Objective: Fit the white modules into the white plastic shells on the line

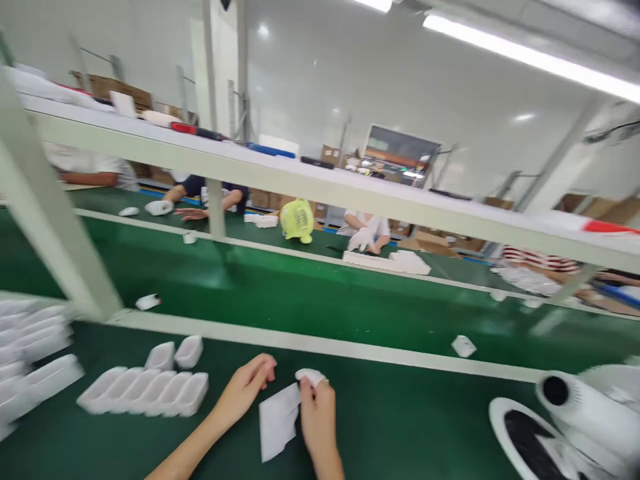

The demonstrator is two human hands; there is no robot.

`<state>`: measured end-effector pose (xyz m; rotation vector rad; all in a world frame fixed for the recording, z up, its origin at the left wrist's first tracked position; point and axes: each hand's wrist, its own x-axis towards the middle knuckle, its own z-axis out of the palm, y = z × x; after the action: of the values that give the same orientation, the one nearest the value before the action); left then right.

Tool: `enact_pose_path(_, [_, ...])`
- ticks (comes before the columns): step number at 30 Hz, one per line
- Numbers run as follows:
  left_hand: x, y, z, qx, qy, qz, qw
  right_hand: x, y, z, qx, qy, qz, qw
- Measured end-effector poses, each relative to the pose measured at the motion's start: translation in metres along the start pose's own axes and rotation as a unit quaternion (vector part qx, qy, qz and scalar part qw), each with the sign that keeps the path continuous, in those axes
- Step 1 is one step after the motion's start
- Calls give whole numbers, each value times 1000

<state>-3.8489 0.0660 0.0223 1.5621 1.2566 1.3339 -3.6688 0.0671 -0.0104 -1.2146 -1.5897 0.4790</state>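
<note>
My right hand (317,408) pinches a small white rounded piece (310,377) between thumb and fingers; blur hides its exact kind. Just left of that hand, thin white sheets (278,427) lie overlapped on the dark green bench. My left hand (249,385) hovers beside the sheets with its fingers curled in together, and nothing shows in it. Further left stands a row of white plastic shells (145,392), side by side. Two more white shells (175,353) sit behind that row.
A green conveyor belt (300,293) runs beyond the bench, carrying a white part (149,302) and another white piece (464,346). Stacked white parts (35,353) fill the left; a white fan-like device (585,420) stands right. A shelf (320,180) crosses above; co-workers sit opposite.
</note>
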Motion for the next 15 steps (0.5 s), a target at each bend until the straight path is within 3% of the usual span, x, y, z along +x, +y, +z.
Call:
enact_pose_path(3, [-3,5,3,28,-2,-12,1000,1,0,-7,25,-32,31,999])
enact_pose_path(9, [-4,-5,0,81,-11,-25,996,1,5,-10,41,-84,87,992])
enact_pose_path(15, [-9,-4,3,145,-28,-24,989,-5,12,-24,0,-98,132,986])
